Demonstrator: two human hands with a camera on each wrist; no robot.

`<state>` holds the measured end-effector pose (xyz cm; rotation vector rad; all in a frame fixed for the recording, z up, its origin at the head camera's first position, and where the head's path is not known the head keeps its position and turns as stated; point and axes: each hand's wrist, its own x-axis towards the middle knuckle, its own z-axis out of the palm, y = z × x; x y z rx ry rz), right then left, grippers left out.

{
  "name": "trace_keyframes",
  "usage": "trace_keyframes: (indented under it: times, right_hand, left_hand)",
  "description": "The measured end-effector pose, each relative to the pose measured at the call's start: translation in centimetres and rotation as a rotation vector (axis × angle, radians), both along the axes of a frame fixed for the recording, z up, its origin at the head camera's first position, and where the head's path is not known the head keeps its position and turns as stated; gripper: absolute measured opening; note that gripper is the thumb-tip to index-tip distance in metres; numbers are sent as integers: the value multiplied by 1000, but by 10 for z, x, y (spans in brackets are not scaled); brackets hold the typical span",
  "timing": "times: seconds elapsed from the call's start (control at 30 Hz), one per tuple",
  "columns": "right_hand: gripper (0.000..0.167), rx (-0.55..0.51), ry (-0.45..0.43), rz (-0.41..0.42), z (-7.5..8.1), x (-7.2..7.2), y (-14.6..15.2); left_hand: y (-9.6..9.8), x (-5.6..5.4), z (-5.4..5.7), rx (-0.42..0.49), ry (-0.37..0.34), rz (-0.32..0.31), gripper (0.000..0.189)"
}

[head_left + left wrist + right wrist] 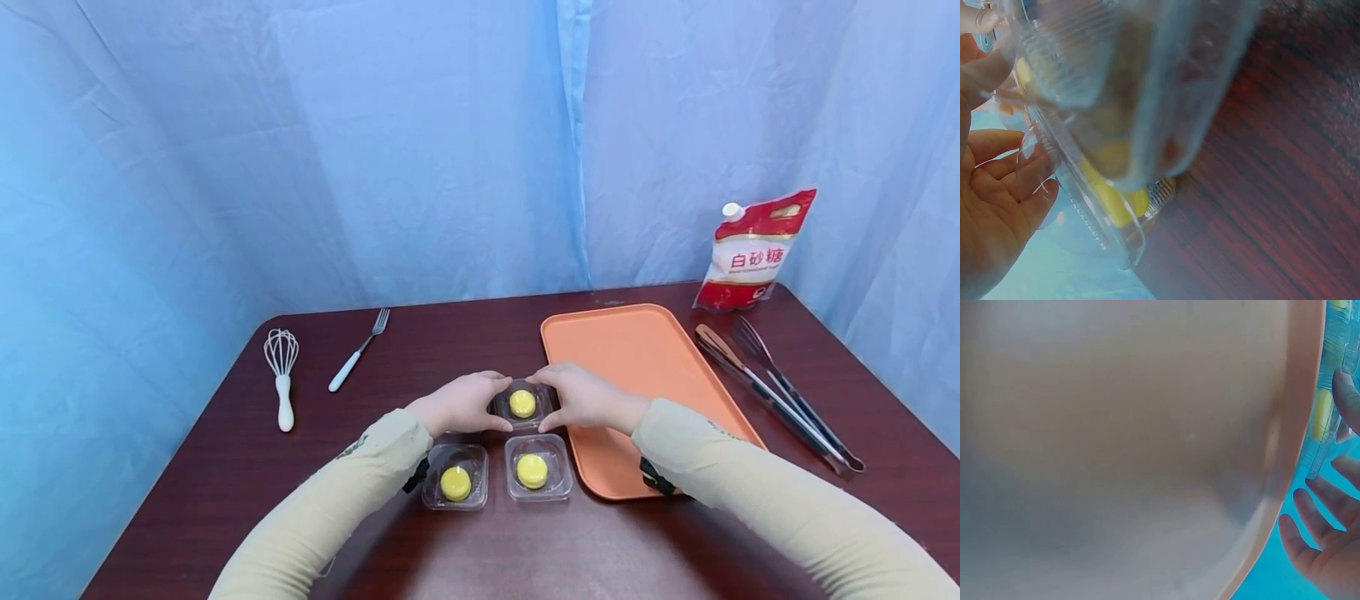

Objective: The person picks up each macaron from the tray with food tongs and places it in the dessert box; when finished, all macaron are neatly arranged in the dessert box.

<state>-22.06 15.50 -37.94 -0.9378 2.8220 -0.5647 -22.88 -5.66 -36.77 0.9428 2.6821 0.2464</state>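
Note:
Three clear plastic boxes, each with a round yellow macaron-like sweet inside, are grouped at the table's middle. The far box is between both hands. My left hand holds it from the left, with fingers at the back and thumb toward the front. From the right, my right hand grips the same box, thumb and fingers spread along its side. Its yellow sweet shows between the hands. Nearer are the left box, beside the left wrist, and the right box. The left wrist view is blurred by a close box.
An orange tray lies under the right forearm. Tongs lie right of it, with a sugar pouch standing behind. On the left lie a whisk and a fork. A clear edge shows beside the left sleeve.

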Motion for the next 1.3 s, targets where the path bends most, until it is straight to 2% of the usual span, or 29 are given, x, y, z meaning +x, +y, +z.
trace_keyframes:
  times: [0.47,0.6,0.73,0.93,1.1,1.3]
  right_hand:
    - [70,6,-1,-6,0,-2,0]
    - [73,15,21,7,-1,-4,0]
    - [73,-20,25,8,3,-6,2]
    - [66,-121,-2,-55,18,-4,10]
    - [62,-181,42,-81,26,1,20]
    - [58,-216,108,-108,27,11,32]
  left_hand:
    - [0,-2,4,5,1,-11,77]
    - [-2,-5,8,41,14,-13,75]
    - [-6,-4,14,76,35,-1,71]
    - [-18,4,19,159,123,38,65]
    - [-30,13,19,223,210,82,60]
    - [-44,24,20,270,299,111,56]
